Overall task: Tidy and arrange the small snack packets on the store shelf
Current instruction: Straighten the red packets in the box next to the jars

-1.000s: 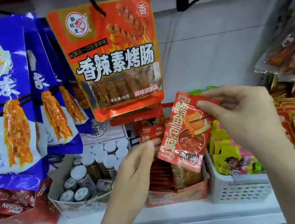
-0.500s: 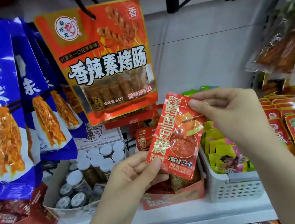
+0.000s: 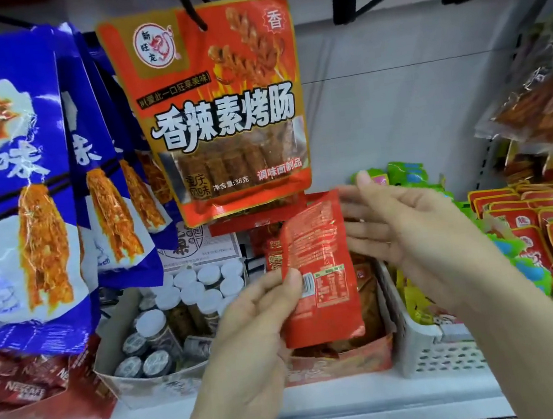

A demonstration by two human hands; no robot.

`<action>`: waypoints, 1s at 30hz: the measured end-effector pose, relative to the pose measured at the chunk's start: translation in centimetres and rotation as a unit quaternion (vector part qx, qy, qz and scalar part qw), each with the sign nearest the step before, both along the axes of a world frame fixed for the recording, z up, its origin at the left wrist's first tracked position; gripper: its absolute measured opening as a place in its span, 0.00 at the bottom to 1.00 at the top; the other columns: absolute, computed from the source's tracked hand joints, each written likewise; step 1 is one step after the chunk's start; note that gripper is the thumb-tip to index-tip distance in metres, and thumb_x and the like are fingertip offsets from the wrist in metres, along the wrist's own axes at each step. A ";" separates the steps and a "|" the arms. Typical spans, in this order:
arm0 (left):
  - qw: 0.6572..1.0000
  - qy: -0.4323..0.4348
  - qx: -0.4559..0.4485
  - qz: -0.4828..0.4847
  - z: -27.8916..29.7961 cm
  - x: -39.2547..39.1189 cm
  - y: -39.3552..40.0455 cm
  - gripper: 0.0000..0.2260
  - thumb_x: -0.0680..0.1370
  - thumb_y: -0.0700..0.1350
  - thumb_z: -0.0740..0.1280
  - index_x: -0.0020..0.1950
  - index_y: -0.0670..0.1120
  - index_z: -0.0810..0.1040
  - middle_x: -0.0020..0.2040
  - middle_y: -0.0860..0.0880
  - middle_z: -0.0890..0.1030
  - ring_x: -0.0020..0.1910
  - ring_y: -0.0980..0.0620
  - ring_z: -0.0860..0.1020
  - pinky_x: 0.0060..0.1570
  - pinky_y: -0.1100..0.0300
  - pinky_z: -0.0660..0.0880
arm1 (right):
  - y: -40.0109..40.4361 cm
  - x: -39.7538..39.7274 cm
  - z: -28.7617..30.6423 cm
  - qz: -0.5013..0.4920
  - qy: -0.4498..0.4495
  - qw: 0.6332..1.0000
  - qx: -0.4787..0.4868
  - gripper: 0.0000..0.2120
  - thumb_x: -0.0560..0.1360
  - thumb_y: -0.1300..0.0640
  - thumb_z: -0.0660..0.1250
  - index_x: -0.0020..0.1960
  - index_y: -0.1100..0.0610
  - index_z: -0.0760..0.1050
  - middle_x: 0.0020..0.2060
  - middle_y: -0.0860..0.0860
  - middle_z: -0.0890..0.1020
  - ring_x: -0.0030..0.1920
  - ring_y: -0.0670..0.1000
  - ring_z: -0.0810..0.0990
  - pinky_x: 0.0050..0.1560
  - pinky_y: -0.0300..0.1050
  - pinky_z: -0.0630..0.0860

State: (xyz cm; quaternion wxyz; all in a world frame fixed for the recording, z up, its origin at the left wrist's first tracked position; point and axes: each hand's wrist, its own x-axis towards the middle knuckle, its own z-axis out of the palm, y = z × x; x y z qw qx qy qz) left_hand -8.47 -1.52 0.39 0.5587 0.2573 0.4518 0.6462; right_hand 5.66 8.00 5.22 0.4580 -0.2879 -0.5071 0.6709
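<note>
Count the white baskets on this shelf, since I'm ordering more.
1. The white perforated plastic basket stands right of the red cardboard display box, holding yellow and green packets. Others may be hidden outside the frame.

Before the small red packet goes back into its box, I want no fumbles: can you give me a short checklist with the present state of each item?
1. Left hand has a firm hold: ok, thumb pinches the small red packet at its left edge.
2. Right hand out of the way: ok, open, fingers straight beside the packet's right edge.
3. Packet faces front: not ok, the printed back panel with the barcode faces the camera.
4. Red cardboard display box below has room: cannot tell, the packet hides its inside.
5. Hanging orange sausage pack clears the path: ok, it hangs above the packet.
</note>
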 end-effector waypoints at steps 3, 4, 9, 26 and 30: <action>0.990 0.106 0.022 0.085 -0.1 -0.4 0.2 0.15 0.69 0.48 0.73 0.52 0.45 0.80 0.45 0.45 0.87 0.43 0.49 0.86 0.34 0.63 0.80 | -0.2 0.3 0.1 0.046 -0.059 0.997 0.006 0.17 0.72 0.47 0.68 0.48 0.61 0.84 0.45 0.57 0.86 0.46 0.54 0.86 0.40 0.40 0.82; 0.986 0.132 0.035 0.096 -0.1 -0.4 0.1 0.13 0.69 0.48 0.72 0.51 0.45 0.80 0.44 0.45 0.87 0.43 0.48 0.86 0.34 0.63 0.80 | -0.2 0.2 -0.1 0.037 -0.079 0.996 0.019 0.14 0.71 0.51 0.70 0.48 0.61 0.84 0.44 0.56 0.87 0.45 0.53 0.86 0.40 0.40 0.82; 0.977 0.178 0.057 0.108 0.0 -0.6 0.0 0.07 0.70 0.47 0.72 0.46 0.48 0.81 0.43 0.45 0.87 0.42 0.48 0.86 0.35 0.62 0.80 | -0.4 -0.3 -0.3 -0.030 -0.102 0.994 0.039 0.03 0.72 0.62 0.72 0.44 0.60 0.83 0.38 0.55 0.87 0.40 0.51 0.87 0.37 0.38 0.81; 0.973 -0.177 -0.018 -0.144 -0.1 -0.1 0.4 0.19 0.58 0.43 0.84 0.45 0.38 0.86 0.36 0.45 0.83 0.29 0.52 0.81 0.28 0.63 0.78 | -0.2 0.2 -0.2 0.086 0.012 0.996 0.028 0.12 0.71 0.57 0.67 0.50 0.61 0.83 0.45 0.56 0.86 0.44 0.50 0.85 0.43 0.39 0.81; 0.999 0.049 -0.006 0.022 -0.4 -0.7 0.5 0.15 0.64 0.49 0.75 0.49 0.47 0.86 0.47 0.46 0.87 0.44 0.51 0.86 0.38 0.63 0.80 | 0.5 1.9 0.7 0.052 -0.047 0.998 -0.001 0.19 0.75 0.43 0.63 0.44 0.55 0.86 0.43 0.56 0.87 0.44 0.51 0.86 0.42 0.43 0.83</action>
